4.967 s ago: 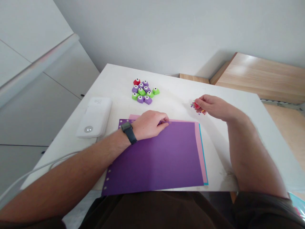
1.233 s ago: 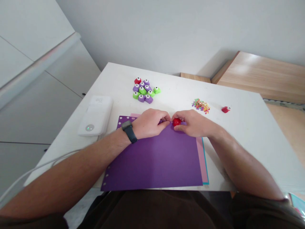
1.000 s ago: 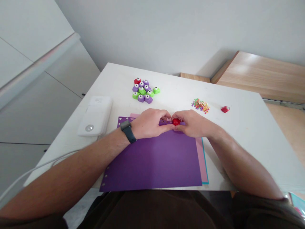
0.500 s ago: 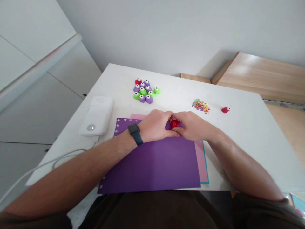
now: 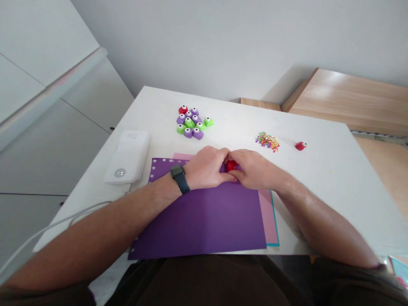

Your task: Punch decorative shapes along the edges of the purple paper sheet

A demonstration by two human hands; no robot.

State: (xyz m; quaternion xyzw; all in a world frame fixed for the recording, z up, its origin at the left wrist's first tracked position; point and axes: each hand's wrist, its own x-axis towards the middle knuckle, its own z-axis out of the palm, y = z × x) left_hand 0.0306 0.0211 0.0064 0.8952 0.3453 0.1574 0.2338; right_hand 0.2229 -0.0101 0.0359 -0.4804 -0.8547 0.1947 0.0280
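Observation:
A purple paper sheet [image 5: 204,216] lies on the white table [image 5: 334,178], over a pink sheet [image 5: 265,212] and a teal one. A row of small star-shaped holes runs along its far edge. My left hand [image 5: 207,168], with a dark watch on the wrist, and my right hand [image 5: 253,169] meet at that far edge. Both are closed around a small red paper punch [image 5: 231,165] set on the purple sheet's edge. Most of the punch is hidden by my fingers.
A cluster of purple, green and red punches [image 5: 192,122] sits at the back of the table. A pile of coloured paper bits [image 5: 268,141] and another red punch [image 5: 300,145] lie to the right. A white device [image 5: 128,157] with a cable is at the left.
My right hand left the paper bits and brought a red punch to the sheet's far edge. Both hands have closed tighter over it, and the purple sheet has slid slightly to the left.

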